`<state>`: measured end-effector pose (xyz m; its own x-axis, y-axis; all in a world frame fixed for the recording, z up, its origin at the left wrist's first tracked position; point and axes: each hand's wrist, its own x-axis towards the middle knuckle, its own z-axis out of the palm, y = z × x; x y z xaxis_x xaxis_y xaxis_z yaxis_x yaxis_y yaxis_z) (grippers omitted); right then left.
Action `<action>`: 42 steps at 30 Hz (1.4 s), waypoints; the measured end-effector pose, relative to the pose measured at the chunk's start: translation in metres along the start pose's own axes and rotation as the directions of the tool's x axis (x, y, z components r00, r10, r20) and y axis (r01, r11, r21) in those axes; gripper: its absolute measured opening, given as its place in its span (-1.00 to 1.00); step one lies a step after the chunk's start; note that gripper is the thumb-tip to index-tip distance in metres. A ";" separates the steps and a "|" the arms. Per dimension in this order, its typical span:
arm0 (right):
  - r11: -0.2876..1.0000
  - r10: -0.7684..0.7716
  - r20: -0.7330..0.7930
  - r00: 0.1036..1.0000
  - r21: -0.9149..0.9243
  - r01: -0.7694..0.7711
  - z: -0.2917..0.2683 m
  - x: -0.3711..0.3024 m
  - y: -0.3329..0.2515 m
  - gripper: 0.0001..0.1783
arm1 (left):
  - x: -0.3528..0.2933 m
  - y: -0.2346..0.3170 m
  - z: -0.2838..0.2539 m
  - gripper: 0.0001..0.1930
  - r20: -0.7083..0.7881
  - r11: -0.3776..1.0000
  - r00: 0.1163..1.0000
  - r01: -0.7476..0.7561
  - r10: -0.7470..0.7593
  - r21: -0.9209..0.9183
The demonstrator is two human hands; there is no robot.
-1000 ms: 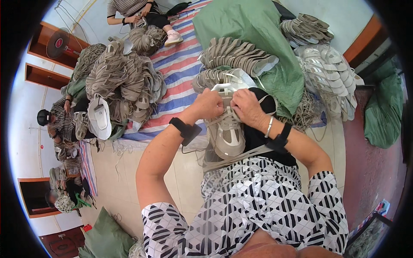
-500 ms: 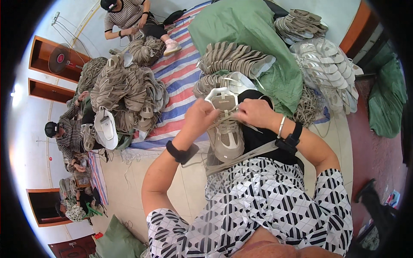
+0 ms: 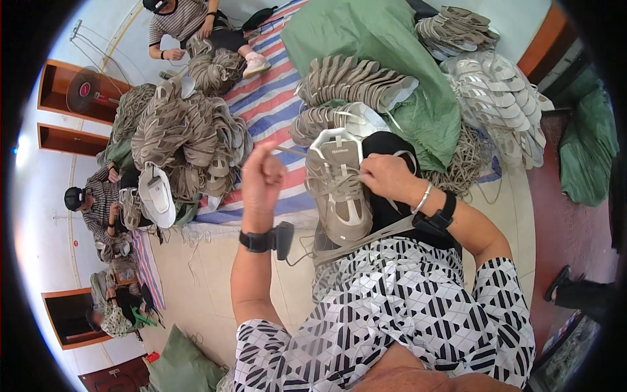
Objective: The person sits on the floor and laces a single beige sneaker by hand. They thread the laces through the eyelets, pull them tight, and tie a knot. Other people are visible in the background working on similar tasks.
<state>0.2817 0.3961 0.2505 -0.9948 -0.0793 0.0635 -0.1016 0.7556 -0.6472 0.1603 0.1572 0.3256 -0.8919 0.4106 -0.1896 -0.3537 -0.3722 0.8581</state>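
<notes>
A taupe-and-white shoe upper [image 3: 340, 219] lies on my lap, toe toward me, with its tongue and white lining showing at the far end. Laces [image 3: 339, 185] cross its front through the eyelets. To the left of it, my left hand [image 3: 263, 178] is raised with curled fingers, gripping a shoelace [image 3: 292, 151] that stretches back to the upper. My right hand [image 3: 388, 176] is closed at the upper's right edge, by the eyelets; what its fingertips pinch is hidden. A bundle of loose laces [image 3: 385, 230] lies across my lap.
Stacked shoe uppers [image 3: 353, 83] lie ahead beside a green sack [image 3: 353, 39]. More piles, of brown uppers [image 3: 176, 130] and whitish uppers [image 3: 496, 108], flank a striped sheet [image 3: 261, 108]. Co-workers sit at the left, one [image 3: 179, 26] at the far edge. A person's leg [image 3: 581, 294] shows at right.
My left hand has pulled away leftward from the shoe's collar, drawing the lace out. My right hand stays at the upper's right side. At right, the other person's leg has shifted.
</notes>
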 end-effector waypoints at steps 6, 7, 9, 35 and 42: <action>0.633 -0.135 0.062 0.989 0.773 0.039 -0.051 -0.004 0.004 -0.63 | -0.007 0.027 -0.052 -0.74 -0.437 0.931 0.871 -0.323 0.224 -0.167; 0.451 -0.127 0.017 0.992 0.891 0.043 -0.050 0.003 0.003 -0.63 | -0.003 0.025 -0.049 -0.72 -0.401 0.929 0.890 -0.314 0.218 -0.193; 0.035 -0.074 -0.061 0.995 0.997 0.064 -0.045 0.022 -0.004 -0.62 | 0.015 0.013 -0.037 -0.68 -0.323 0.926 0.925 -0.288 0.202 -0.246; 0.676 0.244 0.017 0.970 0.714 -0.182 -0.052 -0.019 0.048 -0.74 | -0.006 -0.049 0.060 -0.77 0.835 -0.425 0.540 -0.784 -0.107 0.452; 0.861 0.019 0.032 0.999 0.507 -0.033 -0.021 -0.007 0.017 -0.73 | -0.010 -0.037 0.041 -0.93 0.772 -0.493 0.610 -0.735 -0.180 0.466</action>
<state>0.2867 0.4237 0.2551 -0.9960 -0.0855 0.0268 -0.0532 0.3235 -0.9447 0.1942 0.2011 0.3159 -0.2631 0.9598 0.0978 0.9610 0.2696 -0.0608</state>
